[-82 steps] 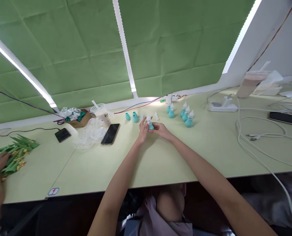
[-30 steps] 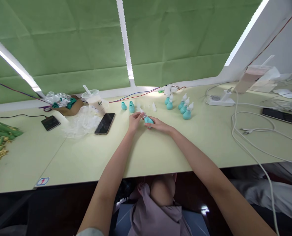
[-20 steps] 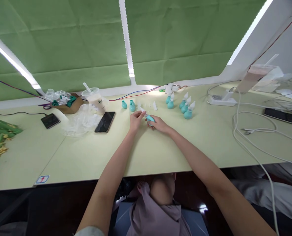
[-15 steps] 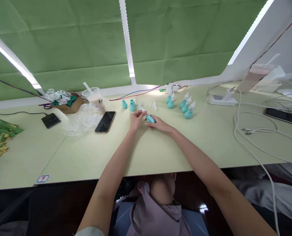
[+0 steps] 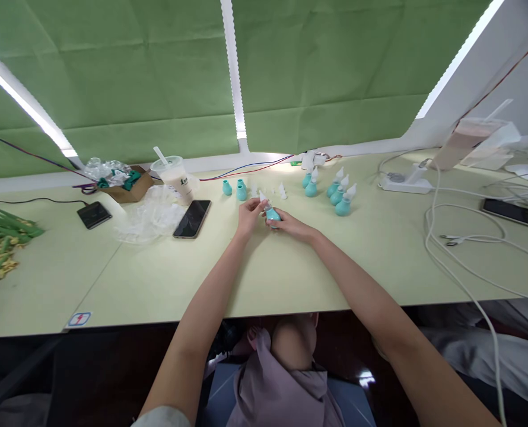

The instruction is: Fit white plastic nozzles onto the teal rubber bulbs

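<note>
Over the middle of the table, both hands hold a small nasal aspirator with a teal squeeze bulb (image 5: pixel 272 216) and a whitish pointed nozzle (image 5: pixel 263 197). My left hand (image 5: pixel 248 217) pinches it around the nozzle end. My right hand (image 5: pixel 294 225) is closed round the bulb, which tilts slightly left. Just beyond my left hand stand several open-necked teal bulbs (image 5: pixel 241 193) without nozzles. Loose whitish nozzles (image 5: pixel 282 191) are behind my hands. To the right, several aspirators (image 5: pixel 343 206) with nozzles fitted stand in a group.
A phone (image 5: pixel 192 219), crumpled clear plastic bag (image 5: pixel 150 216), drink cup (image 5: pixel 177 178) and cardboard box (image 5: pixel 133 191) lie left. At the right are a power strip (image 5: pixel 405 184), white cables (image 5: pixel 431 237) and another phone (image 5: pixel 515 212). The table's front edge (image 5: pixel 286 314) runs before me.
The bulb between my hands has turned a little more upright, its round base now lower. Both hands keep their grip. The whole view has shifted slightly.
</note>
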{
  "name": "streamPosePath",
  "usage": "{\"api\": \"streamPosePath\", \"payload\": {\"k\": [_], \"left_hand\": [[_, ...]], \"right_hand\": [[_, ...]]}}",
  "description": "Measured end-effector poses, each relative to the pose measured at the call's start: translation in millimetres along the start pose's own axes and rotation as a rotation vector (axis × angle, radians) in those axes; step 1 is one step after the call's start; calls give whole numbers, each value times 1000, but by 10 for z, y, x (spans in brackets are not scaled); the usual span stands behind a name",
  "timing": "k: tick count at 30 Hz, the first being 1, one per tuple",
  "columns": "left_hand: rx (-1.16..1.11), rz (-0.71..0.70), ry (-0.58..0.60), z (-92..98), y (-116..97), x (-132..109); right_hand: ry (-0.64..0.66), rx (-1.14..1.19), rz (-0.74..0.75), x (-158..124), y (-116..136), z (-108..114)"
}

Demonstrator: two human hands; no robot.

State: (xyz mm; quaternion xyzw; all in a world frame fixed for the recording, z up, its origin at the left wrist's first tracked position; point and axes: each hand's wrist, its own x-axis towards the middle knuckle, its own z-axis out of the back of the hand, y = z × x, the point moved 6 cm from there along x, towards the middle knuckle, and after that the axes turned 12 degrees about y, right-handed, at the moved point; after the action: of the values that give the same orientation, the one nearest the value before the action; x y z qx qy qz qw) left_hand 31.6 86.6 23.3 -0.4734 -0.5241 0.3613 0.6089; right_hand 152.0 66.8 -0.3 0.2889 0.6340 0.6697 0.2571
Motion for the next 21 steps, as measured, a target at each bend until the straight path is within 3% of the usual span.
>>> {"api": "streamPosePath", "payload": {"k": [7, 15, 21], "left_hand": [[-9, 31, 7, 8, -13, -23], [-28, 31, 80, -5, 61, 5], [-16, 53, 61, 74, 133, 32]], "right_hand": [[78, 68, -28, 9, -62, -25], [-3, 25, 58, 20, 7, 58], [-22, 80, 71, 18, 41, 30]]}}
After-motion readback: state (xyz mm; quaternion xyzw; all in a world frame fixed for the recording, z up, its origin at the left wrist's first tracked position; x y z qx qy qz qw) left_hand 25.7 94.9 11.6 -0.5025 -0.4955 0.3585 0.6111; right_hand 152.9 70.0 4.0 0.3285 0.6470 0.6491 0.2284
